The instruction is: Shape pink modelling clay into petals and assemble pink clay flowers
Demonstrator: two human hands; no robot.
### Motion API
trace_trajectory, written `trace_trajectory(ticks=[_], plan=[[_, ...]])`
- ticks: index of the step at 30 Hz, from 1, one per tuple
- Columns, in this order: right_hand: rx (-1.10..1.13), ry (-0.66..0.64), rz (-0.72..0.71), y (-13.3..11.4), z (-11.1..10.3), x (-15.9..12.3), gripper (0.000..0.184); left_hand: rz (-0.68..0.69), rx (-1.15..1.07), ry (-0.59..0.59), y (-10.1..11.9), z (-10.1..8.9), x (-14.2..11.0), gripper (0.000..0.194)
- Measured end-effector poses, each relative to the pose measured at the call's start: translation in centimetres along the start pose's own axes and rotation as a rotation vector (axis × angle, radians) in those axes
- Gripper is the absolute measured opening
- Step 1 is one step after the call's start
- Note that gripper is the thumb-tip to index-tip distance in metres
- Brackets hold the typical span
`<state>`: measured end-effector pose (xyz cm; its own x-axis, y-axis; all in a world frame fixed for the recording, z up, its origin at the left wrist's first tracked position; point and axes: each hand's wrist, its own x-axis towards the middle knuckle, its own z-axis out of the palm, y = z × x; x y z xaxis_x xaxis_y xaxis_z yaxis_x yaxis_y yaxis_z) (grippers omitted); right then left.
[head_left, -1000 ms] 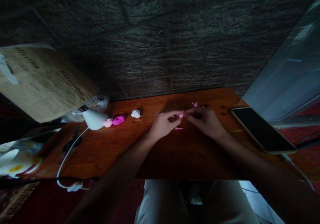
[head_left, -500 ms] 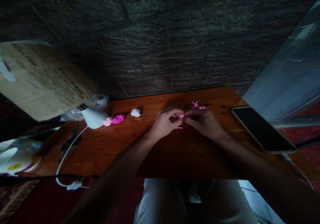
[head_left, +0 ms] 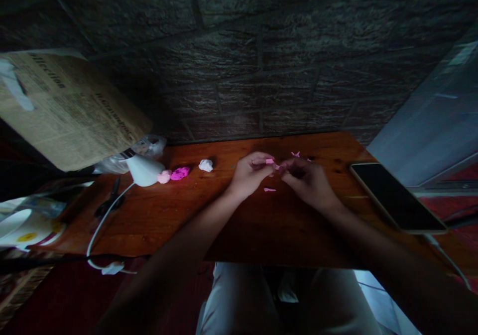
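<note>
My left hand (head_left: 249, 173) is closed, pinching a small pink piece of modelling clay (head_left: 269, 161) between thumb and fingertips. Close against it on the right, my right hand (head_left: 308, 181) pinches the other end of the pink clay, its fingertips partly hidden. Below the fingers a thin pink clay strip (head_left: 269, 189) lies on the wooden table. Just behind my right hand sits a small pink clay figure (head_left: 296, 154) with pointed bits, partly covered by the hand.
Left on the table (head_left: 157, 225) are a white lump (head_left: 205, 165), a magenta lump (head_left: 180, 173) and a pale pink lump (head_left: 164, 176) beside a white lamp base (head_left: 144, 169). Scissors (head_left: 111, 200) lie further left. A phone (head_left: 398, 195) with a cable lies at right. A brick wall stands behind.
The pink clay between my fingers now shows more, and my left hand has turned slightly. The strip below is more exposed. The view has shifted a little.
</note>
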<state>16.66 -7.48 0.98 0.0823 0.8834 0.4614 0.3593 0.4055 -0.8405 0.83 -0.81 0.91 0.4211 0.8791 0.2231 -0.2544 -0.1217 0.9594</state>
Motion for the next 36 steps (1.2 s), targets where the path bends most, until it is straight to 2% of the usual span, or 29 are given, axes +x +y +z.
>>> trace_trajectory(ticks=[4, 6, 8, 11, 17, 20, 22, 24, 26, 28, 32, 34, 36], plan=[[-0.086, 0.061, -0.017, -0.6, -0.4, -0.5, 0.014, -0.171, -0.18, 0.219, 0.1, -1.4, 0.9, 0.018], [-0.073, 0.08, -0.015, -0.6, -0.5, -0.4, 0.015, -0.175, -0.196, 0.283, 0.3, -2.2, 1.2, 0.021], [-0.027, 0.081, 0.0, -0.5, -0.4, -0.3, 0.017, -0.159, -0.188, 0.249, 0.5, -2.6, 1.3, 0.026], [0.077, 0.085, 0.039, -0.3, -0.4, 0.1, 0.02, -0.133, -0.14, 0.134, 0.6, -2.3, 1.0, 0.033], [0.238, 0.075, 0.184, -0.5, -0.7, 0.5, 0.03, -0.113, 0.015, -0.03, 0.6, -2.1, 0.5, 0.03], [0.266, 0.051, 0.195, -0.4, -0.7, 0.6, 0.033, -0.074, 0.184, -0.16, 0.4, -2.9, 0.6, 0.023], [0.256, 0.038, 0.19, -0.3, -0.6, 0.6, 0.033, 0.025, 0.391, -0.221, 0.3, -3.5, 0.7, 0.013], [0.239, 0.028, 0.18, -0.2, -0.6, 0.6, 0.03, 0.161, 0.663, -0.206, 0.3, -4.3, 0.8, 0.009], [0.232, 0.012, 0.175, -0.1, -0.4, 0.5, 0.028, 0.177, 0.879, -0.215, 0.4, -4.9, 0.9, 0.012], [0.229, -0.003, 0.184, 0.0, -0.2, 0.5, 0.029, 0.155, 0.994, -0.219, 0.4, -5.3, 0.9, 0.011], [0.094, -0.062, 0.203, 0.1, -0.9, 0.7, 0.034, 0.168, 1.048, -0.233, 0.5, -5.4, 0.9, 0.012], [0.007, -0.069, 0.169, 0.0, -2.5, 0.6, 0.038, 0.153, 1.024, -0.222, 0.5, -5.4, 0.9, 0.01], [-0.13, -0.076, 0.117, 0.0, -5.2, 0.2, 0.038, 0.125, 1.007, -0.197, 0.5, -5.5, 0.9, 0.008]])
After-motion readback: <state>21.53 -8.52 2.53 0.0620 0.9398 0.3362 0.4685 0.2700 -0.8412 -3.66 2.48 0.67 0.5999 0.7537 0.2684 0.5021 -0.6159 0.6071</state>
